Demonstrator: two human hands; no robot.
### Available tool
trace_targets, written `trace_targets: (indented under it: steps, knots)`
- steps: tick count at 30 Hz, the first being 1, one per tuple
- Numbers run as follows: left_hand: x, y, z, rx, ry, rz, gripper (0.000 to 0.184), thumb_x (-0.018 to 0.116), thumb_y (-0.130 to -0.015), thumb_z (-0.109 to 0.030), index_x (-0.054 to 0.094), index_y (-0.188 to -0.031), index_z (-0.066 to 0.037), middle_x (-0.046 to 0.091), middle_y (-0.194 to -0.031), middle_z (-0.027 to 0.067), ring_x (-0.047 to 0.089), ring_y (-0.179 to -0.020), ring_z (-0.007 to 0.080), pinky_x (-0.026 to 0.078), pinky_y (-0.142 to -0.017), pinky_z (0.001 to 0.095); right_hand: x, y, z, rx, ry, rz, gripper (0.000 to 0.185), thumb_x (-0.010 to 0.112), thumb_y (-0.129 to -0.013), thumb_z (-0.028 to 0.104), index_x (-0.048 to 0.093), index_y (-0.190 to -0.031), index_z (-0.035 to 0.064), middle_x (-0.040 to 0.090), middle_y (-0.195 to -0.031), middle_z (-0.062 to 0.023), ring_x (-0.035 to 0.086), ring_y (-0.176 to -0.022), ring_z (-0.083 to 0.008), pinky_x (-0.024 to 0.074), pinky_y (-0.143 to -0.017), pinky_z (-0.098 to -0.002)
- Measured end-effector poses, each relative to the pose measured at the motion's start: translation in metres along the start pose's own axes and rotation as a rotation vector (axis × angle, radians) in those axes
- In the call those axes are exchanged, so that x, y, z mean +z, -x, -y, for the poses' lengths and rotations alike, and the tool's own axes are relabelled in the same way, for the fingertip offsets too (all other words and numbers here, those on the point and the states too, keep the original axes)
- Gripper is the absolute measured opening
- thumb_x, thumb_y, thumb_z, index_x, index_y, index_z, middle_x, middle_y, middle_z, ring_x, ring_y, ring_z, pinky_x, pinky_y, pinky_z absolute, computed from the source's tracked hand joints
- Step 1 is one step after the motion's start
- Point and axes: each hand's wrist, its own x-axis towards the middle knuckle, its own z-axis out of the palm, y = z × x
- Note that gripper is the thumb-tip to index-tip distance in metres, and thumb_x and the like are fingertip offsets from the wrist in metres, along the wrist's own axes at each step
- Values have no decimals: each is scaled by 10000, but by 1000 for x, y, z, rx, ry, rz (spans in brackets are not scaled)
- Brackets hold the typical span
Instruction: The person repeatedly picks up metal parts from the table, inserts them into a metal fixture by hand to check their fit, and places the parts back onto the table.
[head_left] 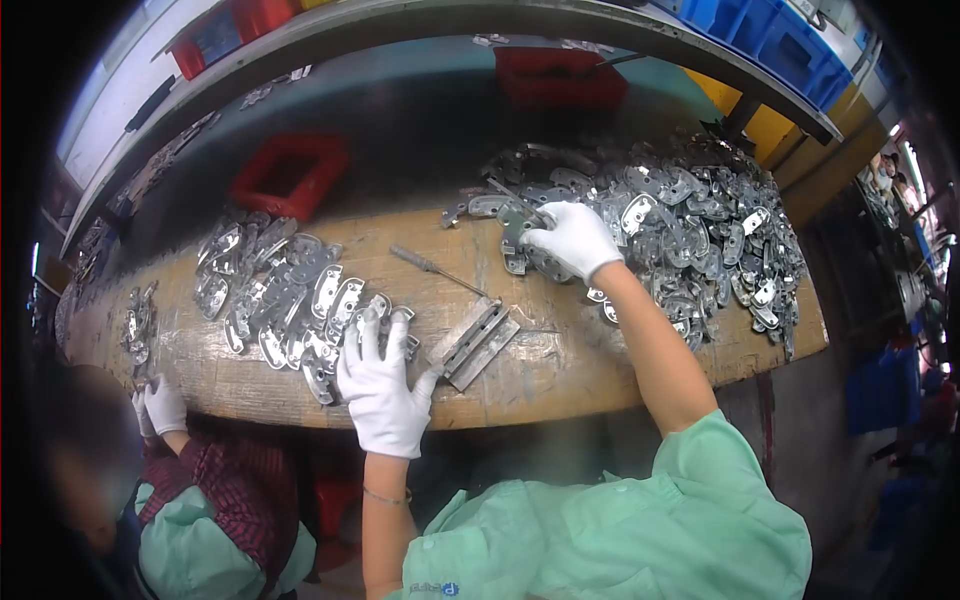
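Note:
My left hand (385,385), in a white glove, lies with fingers spread at the edge of the left group of metal parts (290,285); its thumb is by a slotted metal block (473,342). My right hand (575,240), also gloved, reaches to the left side of the large heap of metal parts (690,220). Its fingers are closed at a metal part (515,238), and the fingertips are partly hidden. A screwdriver-like tool (435,268) with a grey handle lies between the hands, its tip near the block.
A co-worker's gloved hands (160,405) are at the far left by a small group of parts (138,325). Red trays (290,170) stand behind the cardboard-covered table (570,370). A shelf (400,22) crosses the top, holding blue bins (770,45).

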Motion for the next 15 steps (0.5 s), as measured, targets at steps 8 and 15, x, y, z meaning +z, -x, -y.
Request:
trace_targets:
  steps: [8, 15]
  knots:
    - [10, -9, 19, 9, -270, 74, 548, 725, -943, -326, 607, -1473, -251, 489, -1625, 83, 464, -1469, 373, 278, -1251, 579, 20, 101, 20, -320, 19, 125, 277, 623, -936, 303, 786, -1138, 207, 775, -937, -133, 753, -886, -358, 597, -804, -478]
    - [7, -13, 27, 36, -121, -108, 619, 743, -931, -326, 578, -1510, -184, 505, -1561, 206, 457, -1437, 423, 331, -1208, 569, 48, 105, 27, -453, 119, 194, 299, 589, -920, 231, 791, -1140, 228, 771, -901, -158, 760, -864, -361, 597, -792, -505]
